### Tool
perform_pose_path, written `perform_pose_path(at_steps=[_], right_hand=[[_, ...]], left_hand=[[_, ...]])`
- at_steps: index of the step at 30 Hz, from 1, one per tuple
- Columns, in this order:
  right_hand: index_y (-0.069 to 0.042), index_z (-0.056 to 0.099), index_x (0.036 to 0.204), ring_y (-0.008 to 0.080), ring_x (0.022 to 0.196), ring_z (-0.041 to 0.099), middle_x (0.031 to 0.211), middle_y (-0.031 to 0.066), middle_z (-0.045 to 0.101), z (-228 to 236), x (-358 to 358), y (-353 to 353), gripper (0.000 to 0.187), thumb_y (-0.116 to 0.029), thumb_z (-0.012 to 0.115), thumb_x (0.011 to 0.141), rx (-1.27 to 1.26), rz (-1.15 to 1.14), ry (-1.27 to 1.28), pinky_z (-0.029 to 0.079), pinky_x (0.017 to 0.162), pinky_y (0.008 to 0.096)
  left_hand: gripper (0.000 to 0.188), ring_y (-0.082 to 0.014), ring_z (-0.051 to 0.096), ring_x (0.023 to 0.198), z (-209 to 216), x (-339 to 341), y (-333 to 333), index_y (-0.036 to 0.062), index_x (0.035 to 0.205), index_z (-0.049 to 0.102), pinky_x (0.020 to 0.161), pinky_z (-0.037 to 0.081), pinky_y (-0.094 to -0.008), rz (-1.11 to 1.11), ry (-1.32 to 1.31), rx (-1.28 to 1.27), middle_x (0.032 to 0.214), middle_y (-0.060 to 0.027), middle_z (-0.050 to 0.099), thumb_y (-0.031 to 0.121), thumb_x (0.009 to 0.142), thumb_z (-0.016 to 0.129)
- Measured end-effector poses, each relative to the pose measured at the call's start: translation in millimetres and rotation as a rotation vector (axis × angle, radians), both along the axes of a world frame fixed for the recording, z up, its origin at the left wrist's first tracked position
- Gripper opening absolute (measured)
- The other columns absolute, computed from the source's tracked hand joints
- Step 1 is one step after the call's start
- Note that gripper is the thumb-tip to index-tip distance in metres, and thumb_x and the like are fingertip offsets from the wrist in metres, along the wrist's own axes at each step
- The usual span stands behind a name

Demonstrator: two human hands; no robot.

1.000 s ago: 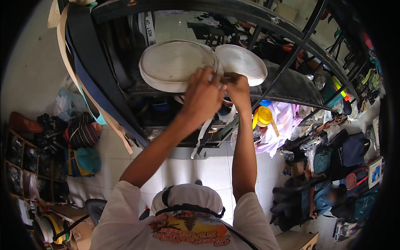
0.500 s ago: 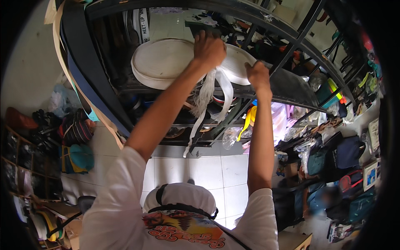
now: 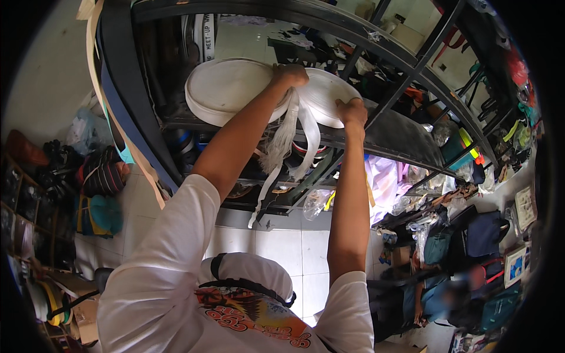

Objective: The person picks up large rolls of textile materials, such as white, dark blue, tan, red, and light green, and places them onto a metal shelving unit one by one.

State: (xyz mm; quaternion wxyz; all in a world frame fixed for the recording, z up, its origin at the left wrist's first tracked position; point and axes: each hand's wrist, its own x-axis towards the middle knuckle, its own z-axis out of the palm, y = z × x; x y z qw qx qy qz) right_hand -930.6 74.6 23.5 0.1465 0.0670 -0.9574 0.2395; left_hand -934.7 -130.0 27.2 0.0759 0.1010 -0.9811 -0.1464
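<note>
Two wide flat rolls of white webbing lie side by side on a black metal shelf (image 3: 406, 138). My left hand (image 3: 291, 75) is closed at the inner edge of the right roll (image 3: 329, 94), where it meets the left roll (image 3: 226, 85); its fingertips are hidden. On the right roll's outer rim, my right hand (image 3: 352, 112) grips with the thumb on top and the fingers curled out of sight. A loose white webbing end (image 3: 309, 138) and a bunch of frayed white threads (image 3: 281, 141) hang over the shelf's front edge between my arms.
Black diagonal bars (image 3: 412, 70) cross beside the right roll. Long dark strips (image 3: 126, 88) hang at the left. Plastic-wrapped goods (image 3: 382, 182) sit below the shelf, and bags (image 3: 485, 232) crowd the right side. Another person (image 3: 435, 294) is at the lower right.
My left hand has dropped from above the rolls to the right roll's inner edge. My right hand has moved slightly left and down along its rim. The view has shifted a little.
</note>
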Motion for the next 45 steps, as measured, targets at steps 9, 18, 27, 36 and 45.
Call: perform_pose_path(at_steps=[9,18,27,36,45], right_hand=[[0.014,0.052,0.105,0.0462,0.104,0.056,0.1,0.0323,0.06,25.2,13.3,1.1,0.064,-0.042,0.07,0.077,-0.399,-0.048,0.353,0.044,0.091,0.0496],[0.012,0.064,0.094,0.0384,0.1,0.063,0.1,0.0328,0.063,58.6,52.3,-47.0,0.062,-0.044,0.074,0.069,-0.531,0.326,0.121,0.046,0.087,0.0394],[0.008,0.062,0.107,0.0437,0.106,0.057,0.106,0.0312,0.061,10.3,100.7,-120.6,0.059,-0.042,0.068,0.075,-0.391,0.45,0.119,0.042,0.094,0.044],[0.008,0.044,0.129,0.0473,0.119,0.043,0.125,0.0317,0.048,-10.9,89.6,-123.1,0.078,-0.053,0.06,0.082,-0.405,0.286,0.169,0.032,0.102,0.0502],[0.005,0.058,0.111,0.0252,0.102,0.057,0.111,0.0173,0.06,-20.5,197.0,-75.4,0.031,-0.015,0.064,0.088,-0.99,0.737,0.538,0.046,0.09,0.0366]], left_hand=[[0.042,-0.0393,0.061,0.101,63.4,55.3,35.6,-0.001,0.099,0.067,0.09,0.048,-0.0447,0.095,0.558,0.246,0.107,-0.025,0.063,0.036,0.085,0.053],[0.033,-0.0399,0.062,0.098,76.9,173.6,-21.8,-0.0027,0.095,0.068,0.086,0.049,-0.0454,0.25,0.613,0.127,0.108,-0.0286,0.061,0.024,0.082,0.052],[0.042,-0.0458,0.055,0.103,-12.8,210.8,-76.5,-0.0087,0.099,0.063,0.091,0.045,-0.0456,0.545,0.571,0.062,0.105,-0.0327,0.059,0.03,0.088,0.053],[0.056,-0.048,0.055,0.099,-27.0,271.2,-3.7,-0.0124,0.12,0.044,0.089,0.045,-0.0473,0.607,0.808,0.393,0.117,-0.0329,0.046,0.031,0.088,0.06],[0.072,-0.0486,0.048,0.111,-133.2,358.1,31.0,-0.0109,0.127,0.032,0.094,0.041,-0.0491,0.703,0.853,0.404,0.119,-0.0338,0.044,0.043,0.087,0.06]])
